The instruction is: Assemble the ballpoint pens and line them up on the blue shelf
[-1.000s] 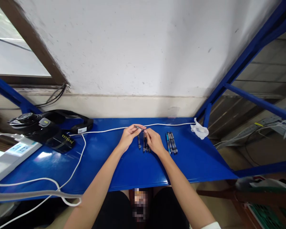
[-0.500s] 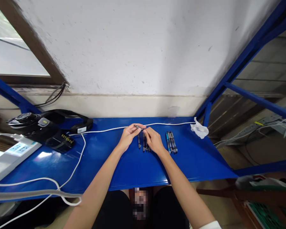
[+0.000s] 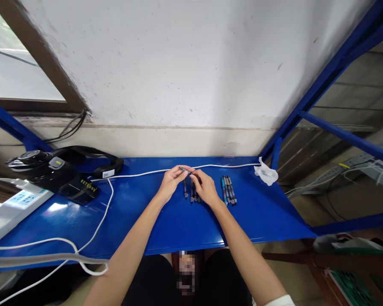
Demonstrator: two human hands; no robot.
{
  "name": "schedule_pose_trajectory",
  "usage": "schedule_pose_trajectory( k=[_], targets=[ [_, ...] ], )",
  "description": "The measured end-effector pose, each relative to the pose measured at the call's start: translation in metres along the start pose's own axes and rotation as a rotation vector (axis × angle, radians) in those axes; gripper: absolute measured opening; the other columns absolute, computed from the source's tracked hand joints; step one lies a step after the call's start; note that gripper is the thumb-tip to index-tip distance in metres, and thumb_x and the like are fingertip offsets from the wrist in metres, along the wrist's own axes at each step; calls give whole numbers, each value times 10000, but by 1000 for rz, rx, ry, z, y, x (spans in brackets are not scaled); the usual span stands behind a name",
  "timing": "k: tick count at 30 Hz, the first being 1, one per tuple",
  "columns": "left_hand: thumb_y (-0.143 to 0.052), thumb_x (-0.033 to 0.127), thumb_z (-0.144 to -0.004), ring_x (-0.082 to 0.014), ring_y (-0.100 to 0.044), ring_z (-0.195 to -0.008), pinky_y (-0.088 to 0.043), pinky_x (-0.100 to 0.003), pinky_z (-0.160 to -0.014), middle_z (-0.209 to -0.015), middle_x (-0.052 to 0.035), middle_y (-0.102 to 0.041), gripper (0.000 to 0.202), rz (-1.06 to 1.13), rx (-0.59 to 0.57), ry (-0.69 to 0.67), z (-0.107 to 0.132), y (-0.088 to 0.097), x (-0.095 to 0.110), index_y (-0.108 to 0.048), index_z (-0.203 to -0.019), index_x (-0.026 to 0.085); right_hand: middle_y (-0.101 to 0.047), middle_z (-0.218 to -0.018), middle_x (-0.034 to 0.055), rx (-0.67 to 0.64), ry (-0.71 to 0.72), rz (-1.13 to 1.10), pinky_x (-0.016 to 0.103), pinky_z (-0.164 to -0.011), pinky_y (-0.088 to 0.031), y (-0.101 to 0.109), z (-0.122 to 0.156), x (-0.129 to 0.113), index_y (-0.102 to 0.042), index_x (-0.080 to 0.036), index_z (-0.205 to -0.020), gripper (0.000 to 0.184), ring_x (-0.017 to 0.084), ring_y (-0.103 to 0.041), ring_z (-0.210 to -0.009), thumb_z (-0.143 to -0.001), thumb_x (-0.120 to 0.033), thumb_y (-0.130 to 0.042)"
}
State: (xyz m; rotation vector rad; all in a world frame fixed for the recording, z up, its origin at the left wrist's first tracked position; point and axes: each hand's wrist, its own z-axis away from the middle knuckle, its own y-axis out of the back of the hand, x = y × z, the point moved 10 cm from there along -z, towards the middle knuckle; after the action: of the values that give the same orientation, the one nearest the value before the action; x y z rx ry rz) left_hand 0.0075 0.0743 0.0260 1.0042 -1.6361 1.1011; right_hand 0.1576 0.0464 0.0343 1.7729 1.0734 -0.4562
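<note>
Between my two hands, above the blue table (image 3: 178, 229), lies a dark pen (image 3: 185, 170), held roughly crosswise. Its left end is pinched by my left hand (image 3: 171, 182), while the fingers of my right hand (image 3: 204, 185) close on its right end. Directly below the hands a row of dark pens (image 3: 192, 196) rests on the table, partly covered by my right hand. One single pen (image 3: 185, 189) sits slightly apart at the row's left. To the right of my right hand lies another group of pens (image 3: 229, 190), its leftmost one light blue.
A black bottle (image 3: 64, 178) and a black headband-like device (image 3: 111, 167) occupy the left, beside a white power strip (image 3: 22, 202). One white cable (image 3: 140, 174) runs along the back. Crumpled tissue (image 3: 266, 172) lies at the back right, near the blue frame (image 3: 276, 151).
Both hands stay almost in place, still holding the pen between them. The whole view has shifted very slightly, and the pens on the table have not moved.
</note>
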Motion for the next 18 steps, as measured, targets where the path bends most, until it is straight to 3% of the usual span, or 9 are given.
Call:
schedule_pose_trajectory(
  k=[5,11,18],
  targets=[
    [-861,454,-938,-297,-772,-1205,-537,-424,-1142,-1199,-112,-841,323,14,6,-9,-1,2,-1,-809,-1160,225,-791,-1028,40,8,-17,-36,326,-827,-538,1,0,1,-708,-275,-1229,312,230,-729,-877,-1125,-510,-531],
    [-839,497,-948,-276,-769,-1104,-553,-401,-1084,-1168,-111,-830,325,-16,-14,-21,1,-4,5,-795,-1107,217,-676,-787,9,-42,-29,-145,296,-725,-488,-1,-2,-3,-703,-241,-934,459,187,-614,-708,-1149,-548,-438],
    [-841,507,-946,-237,-739,-951,-575,-358,-942,-1084,-89,-805,344,23,-22,-17,-1,-4,1,-773,-1108,212,-598,-711,-20,-121,-148,-435,285,-619,-429,-16,-3,5,-691,-222,-963,514,158,-511,-622,-1092,-681,-499]
  ],
)
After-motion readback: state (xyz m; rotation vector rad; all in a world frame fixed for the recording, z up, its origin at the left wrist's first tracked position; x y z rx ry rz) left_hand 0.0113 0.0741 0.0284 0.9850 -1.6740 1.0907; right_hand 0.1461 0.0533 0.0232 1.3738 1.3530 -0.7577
